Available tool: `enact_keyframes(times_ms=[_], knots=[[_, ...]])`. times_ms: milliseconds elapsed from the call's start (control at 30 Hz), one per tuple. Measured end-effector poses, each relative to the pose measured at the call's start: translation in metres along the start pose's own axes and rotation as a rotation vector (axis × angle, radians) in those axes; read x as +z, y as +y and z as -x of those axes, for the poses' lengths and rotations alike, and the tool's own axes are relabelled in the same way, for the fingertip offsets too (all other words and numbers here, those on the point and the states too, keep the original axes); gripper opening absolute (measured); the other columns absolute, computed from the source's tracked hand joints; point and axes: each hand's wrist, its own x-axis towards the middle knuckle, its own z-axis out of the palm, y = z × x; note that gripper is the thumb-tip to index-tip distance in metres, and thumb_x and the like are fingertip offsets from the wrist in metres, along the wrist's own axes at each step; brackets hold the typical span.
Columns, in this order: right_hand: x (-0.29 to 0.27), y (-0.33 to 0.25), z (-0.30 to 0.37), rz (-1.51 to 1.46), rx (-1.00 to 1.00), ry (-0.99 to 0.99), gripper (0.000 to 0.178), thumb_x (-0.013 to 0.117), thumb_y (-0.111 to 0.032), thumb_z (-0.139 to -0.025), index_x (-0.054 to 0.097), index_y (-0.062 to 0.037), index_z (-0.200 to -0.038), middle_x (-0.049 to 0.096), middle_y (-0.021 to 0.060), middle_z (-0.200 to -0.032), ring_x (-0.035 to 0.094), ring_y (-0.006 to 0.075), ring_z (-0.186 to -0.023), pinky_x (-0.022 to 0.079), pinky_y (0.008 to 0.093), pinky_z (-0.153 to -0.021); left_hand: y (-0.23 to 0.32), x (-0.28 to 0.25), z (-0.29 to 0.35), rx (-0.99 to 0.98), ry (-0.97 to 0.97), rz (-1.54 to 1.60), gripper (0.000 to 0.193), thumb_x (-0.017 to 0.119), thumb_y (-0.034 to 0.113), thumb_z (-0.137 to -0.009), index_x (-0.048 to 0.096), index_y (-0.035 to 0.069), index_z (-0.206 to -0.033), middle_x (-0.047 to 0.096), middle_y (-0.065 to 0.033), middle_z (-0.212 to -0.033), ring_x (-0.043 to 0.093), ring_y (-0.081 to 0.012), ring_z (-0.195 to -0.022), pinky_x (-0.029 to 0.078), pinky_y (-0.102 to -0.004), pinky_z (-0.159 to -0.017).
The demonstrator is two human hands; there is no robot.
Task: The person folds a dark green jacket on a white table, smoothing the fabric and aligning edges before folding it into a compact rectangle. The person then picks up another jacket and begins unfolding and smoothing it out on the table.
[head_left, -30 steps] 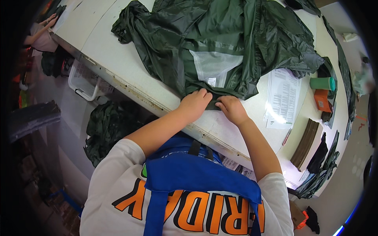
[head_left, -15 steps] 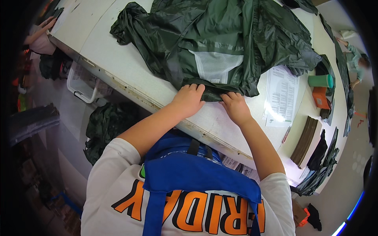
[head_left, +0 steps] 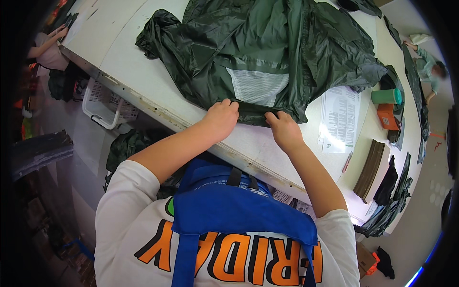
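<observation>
A dark green shiny jacket (head_left: pixel 267 48) lies spread on a white worktable (head_left: pixel 124 71), with a patch of white mesh lining (head_left: pixel 256 86) showing near its lower edge. My left hand (head_left: pixel 221 117) pinches the folded hem of the jacket at its near edge. My right hand (head_left: pixel 283 128) grips the same hem a little to the right. Both hands rest on the table, about a hand's width apart.
A printed paper sheet (head_left: pixel 339 117) lies right of the jacket, beside a green cup (head_left: pixel 386 96) and an orange box (head_left: pixel 386 116). A white basket (head_left: pixel 103 103) hangs below the table's left edge. Other people are at the far left (head_left: pixel 50 45) and far right (head_left: pixel 428 67).
Both hands have moved slightly up the table with the hem, pushing the jacket's near edge further from the table's front edge.
</observation>
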Motion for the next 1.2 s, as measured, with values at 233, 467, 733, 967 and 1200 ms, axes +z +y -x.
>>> enact_keyframes(times_ms=[233,467,733,967,1200], knots=[[-0.004,-0.003,0.006,0.073,-0.132,0.037,0.034,0.066,-0.025,-0.082,0.058,-0.0071,-0.110,0.057,0.0096,-0.090,0.058,0.0281,-0.091,0.049,0.0390,-0.077,-0.006,-0.012,0.015,0.039,0.123,0.091,0.018,0.068,0.015,-0.074,0.063,0.007,-0.090,0.059,-0.0076,-0.089,0.054,-0.0260,-0.093,0.046,-0.0368,-0.080],[0.018,-0.004,0.003,-0.003,-0.314,0.161,0.019,0.064,-0.022,-0.082,0.057,-0.0074,-0.092,0.054,0.0064,-0.075,0.055,0.0259,-0.076,0.045,0.0376,-0.068,-0.027,-0.002,0.020,-0.002,-0.139,0.136,0.014,0.064,0.018,-0.080,0.064,0.006,-0.088,0.061,-0.0077,-0.088,0.055,-0.0255,-0.094,0.045,-0.0376,-0.082],[0.044,-0.007,-0.016,-0.138,-0.147,0.156,0.009,0.063,-0.010,-0.079,0.058,-0.0042,-0.082,0.055,0.0112,-0.084,0.055,0.0294,-0.086,0.047,0.0378,-0.077,0.051,0.007,-0.019,-0.020,0.109,0.391,0.027,0.053,0.006,-0.078,0.049,-0.001,-0.103,0.058,-0.0159,-0.098,0.056,-0.0322,-0.091,0.048,-0.0417,-0.079],[0.021,0.033,0.014,-0.506,0.037,0.233,0.045,0.055,0.008,-0.067,0.056,-0.0014,-0.110,0.058,0.0180,-0.110,0.053,0.0375,-0.105,0.044,0.0421,-0.093,0.066,0.024,-0.018,-0.051,0.093,0.384,0.048,0.060,0.010,-0.081,0.047,-0.001,-0.126,0.049,-0.0244,-0.119,0.045,-0.0427,-0.119,0.045,-0.0479,-0.093],[0.012,0.040,0.006,-0.354,0.096,-0.007,0.036,0.058,0.003,-0.068,0.062,-0.0025,-0.103,0.063,0.0156,-0.098,0.056,0.0357,-0.100,0.045,0.0399,-0.089,0.090,0.031,-0.033,-0.093,0.089,0.316,0.029,0.066,0.018,-0.083,0.061,0.003,-0.107,0.047,-0.0162,-0.121,0.045,-0.0373,-0.115,0.035,-0.0553,-0.100]])
